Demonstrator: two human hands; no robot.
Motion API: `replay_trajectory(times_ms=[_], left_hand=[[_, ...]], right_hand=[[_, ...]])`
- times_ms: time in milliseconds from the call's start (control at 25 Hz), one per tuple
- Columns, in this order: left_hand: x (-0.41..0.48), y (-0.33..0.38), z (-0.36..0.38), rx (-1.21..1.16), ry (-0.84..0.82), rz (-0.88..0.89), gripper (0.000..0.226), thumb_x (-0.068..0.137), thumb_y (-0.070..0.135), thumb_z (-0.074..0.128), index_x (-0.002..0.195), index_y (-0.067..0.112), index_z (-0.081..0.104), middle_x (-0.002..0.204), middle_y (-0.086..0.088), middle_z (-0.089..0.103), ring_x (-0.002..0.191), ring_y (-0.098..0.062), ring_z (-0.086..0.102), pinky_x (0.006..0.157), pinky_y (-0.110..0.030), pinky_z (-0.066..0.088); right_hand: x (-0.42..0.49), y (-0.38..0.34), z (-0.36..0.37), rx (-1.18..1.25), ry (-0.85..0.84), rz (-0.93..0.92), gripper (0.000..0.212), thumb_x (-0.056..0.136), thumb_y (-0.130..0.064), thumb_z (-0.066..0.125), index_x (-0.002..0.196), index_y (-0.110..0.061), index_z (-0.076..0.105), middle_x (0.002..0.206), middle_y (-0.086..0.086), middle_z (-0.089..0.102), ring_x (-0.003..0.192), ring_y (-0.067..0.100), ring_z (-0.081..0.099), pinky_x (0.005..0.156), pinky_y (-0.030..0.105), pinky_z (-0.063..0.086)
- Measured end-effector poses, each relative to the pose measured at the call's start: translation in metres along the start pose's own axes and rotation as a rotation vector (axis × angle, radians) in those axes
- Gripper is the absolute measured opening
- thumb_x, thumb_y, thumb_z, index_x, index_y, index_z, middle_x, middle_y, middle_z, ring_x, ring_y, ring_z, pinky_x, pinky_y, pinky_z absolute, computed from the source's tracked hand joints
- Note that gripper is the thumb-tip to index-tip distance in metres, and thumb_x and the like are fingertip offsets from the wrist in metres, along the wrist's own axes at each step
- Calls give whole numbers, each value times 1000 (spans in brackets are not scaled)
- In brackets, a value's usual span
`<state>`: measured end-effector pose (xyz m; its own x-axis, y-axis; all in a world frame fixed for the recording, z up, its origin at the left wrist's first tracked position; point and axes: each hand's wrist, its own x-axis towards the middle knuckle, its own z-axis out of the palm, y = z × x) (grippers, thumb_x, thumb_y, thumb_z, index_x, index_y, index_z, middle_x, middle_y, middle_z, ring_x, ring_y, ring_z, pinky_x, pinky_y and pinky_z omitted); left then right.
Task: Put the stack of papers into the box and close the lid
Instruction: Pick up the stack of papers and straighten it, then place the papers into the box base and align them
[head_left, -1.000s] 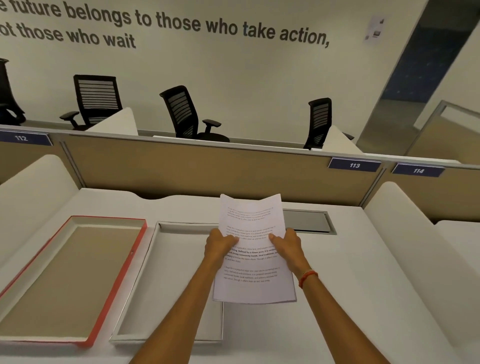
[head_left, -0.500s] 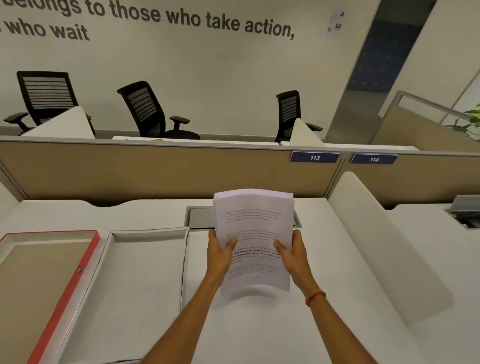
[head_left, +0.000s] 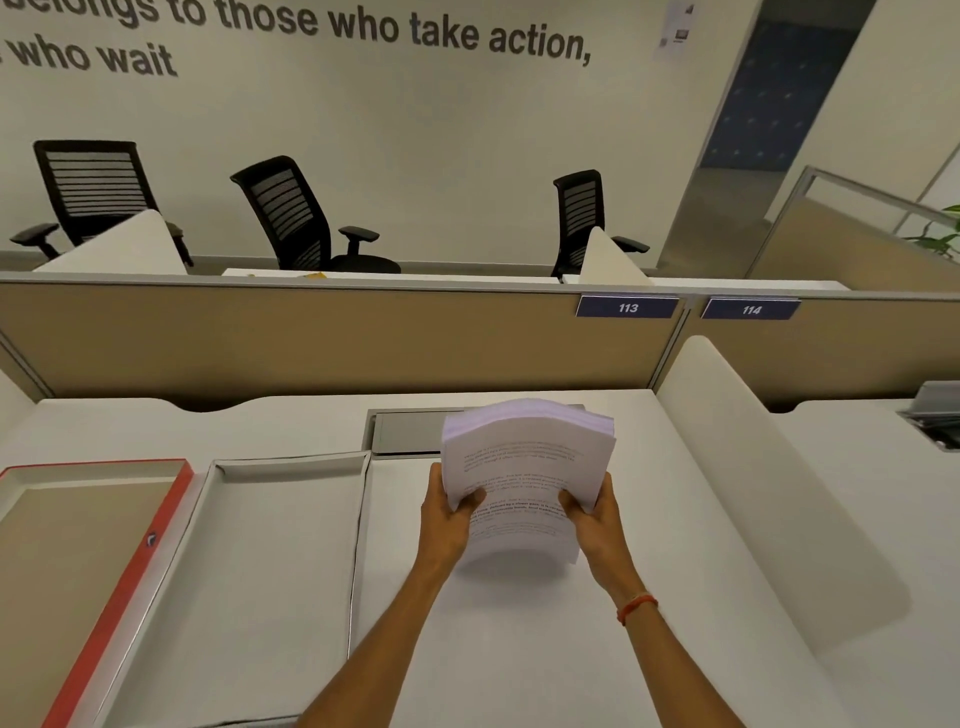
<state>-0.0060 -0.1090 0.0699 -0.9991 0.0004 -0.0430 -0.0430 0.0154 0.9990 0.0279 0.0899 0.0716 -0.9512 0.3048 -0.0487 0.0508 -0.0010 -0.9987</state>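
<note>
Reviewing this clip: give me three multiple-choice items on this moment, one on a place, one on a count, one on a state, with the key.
1. Where is the stack of papers?
A. Inside the white tray
B. Held above the desk, right of the white tray
C. Lying in the red-edged tray

2. How many black office chairs show behind the partition?
A. One
B. Three
C. Five

3. What does the white tray hold?
A. Nothing
B. A lid
C. Loose sheets

Key: 1 B, the left hand and right hand grip its sides over bare desk. 2 B, three chair backs stand along the wall. 3 A, its floor shows bare.
</note>
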Motion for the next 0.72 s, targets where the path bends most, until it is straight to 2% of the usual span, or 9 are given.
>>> replay_trajectory(times_ms=[80, 160, 320, 440, 560, 600, 720], left_hand=[[-2, -5, 3, 24, -17, -1, 41, 82, 28, 69, 117, 32, 48, 111, -2, 64, 104, -26, 67, 79, -37, 61], [-1, -7, 4, 33, -31, -1, 44, 78, 32, 68, 117, 32, 47, 111, -1, 63, 104, -26, 66, 84, -42, 60], [3, -9, -2, 65, -52, -54, 64, 75, 24, 77, 128, 20, 41, 112, 7, 59, 102, -19, 62, 91, -47, 55], [3, -11, -6, 76, -68, -70, 66, 76, 24, 75, 131, 20, 39, 116, 6, 58, 104, -21, 60, 93, -49, 54], [2, -13, -8, 78, -100, -88, 54, 86, 13, 69, 130, 22, 39, 115, 10, 57, 105, -20, 59, 93, -45, 53], [1, -14, -9, 78, -109, -87, 51, 87, 13, 67, 129, 23, 39, 116, 11, 57, 106, -18, 59, 93, -41, 53], [1, -15, -9, 84, -129, -78, 44, 91, 12, 61, 126, 28, 39, 117, 10, 57, 109, -16, 59, 90, -32, 54]], right_hand=[[-2, 13, -6, 37, -2, 16, 40, 91, -11, 62, 125, -27, 47, 119, 4, 61, 113, 24, 61, 90, 45, 58], [-2, 16, -10, 50, -2, 25, 45, 87, -8, 68, 124, -25, 50, 119, 5, 63, 114, 25, 61, 91, 43, 57], [5, 10, -22, 1, -22, -5, 65, 67, -13, 84, 124, -23, 53, 116, 6, 65, 109, 21, 62, 81, 35, 61], [5, 5, -23, -14, -20, -28, 67, 68, -13, 85, 127, -19, 53, 112, 3, 67, 104, 16, 63, 70, 22, 59], [0, 8, -18, 9, -15, -38, 71, 61, -37, 88, 123, -21, 57, 105, -7, 71, 101, 9, 66, 69, 17, 57], [-1, 12, -16, 13, -5, -31, 67, 63, -37, 87, 121, -23, 58, 105, -7, 71, 101, 10, 67, 70, 18, 58], [-2, 18, -7, 24, 32, -13, 51, 79, -15, 77, 125, -20, 55, 113, 2, 69, 105, 18, 66, 76, 25, 60]])
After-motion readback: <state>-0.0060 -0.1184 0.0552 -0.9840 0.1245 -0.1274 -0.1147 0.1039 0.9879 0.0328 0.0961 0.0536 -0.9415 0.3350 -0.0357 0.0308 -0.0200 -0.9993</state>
